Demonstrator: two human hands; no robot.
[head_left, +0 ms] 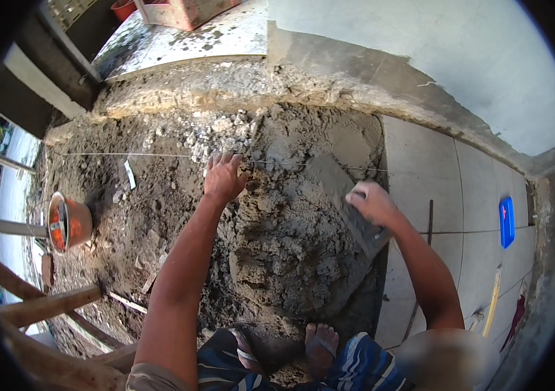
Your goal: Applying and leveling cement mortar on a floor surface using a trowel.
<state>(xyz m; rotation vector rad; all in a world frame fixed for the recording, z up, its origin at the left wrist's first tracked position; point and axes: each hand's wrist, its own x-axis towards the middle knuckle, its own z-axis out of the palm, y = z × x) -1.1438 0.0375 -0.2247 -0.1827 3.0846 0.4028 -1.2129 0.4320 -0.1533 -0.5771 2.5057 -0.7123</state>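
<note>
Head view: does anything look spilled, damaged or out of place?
Yes: dark clumps litter the white surface near the reddish container, perhaps spilled material. The pale wall has a ragged lower coating edge, perhaps damaged or unfinished.

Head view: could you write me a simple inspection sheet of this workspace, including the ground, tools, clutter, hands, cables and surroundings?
Surface: rough wet mortar between bare soil and pale tiles.
Things in use: flat rectangular trowel on the mortar; thin string stretched across.
Clutter: orange bucket and white strip on the soil; blue plastic item on the tiles.
Hands: right hand grips the trowel; left hand is at the string, contact unclear.
Cables: nothing seen.
Surroundings: pale wall at upper right; wooden poles at lower left.
</note>
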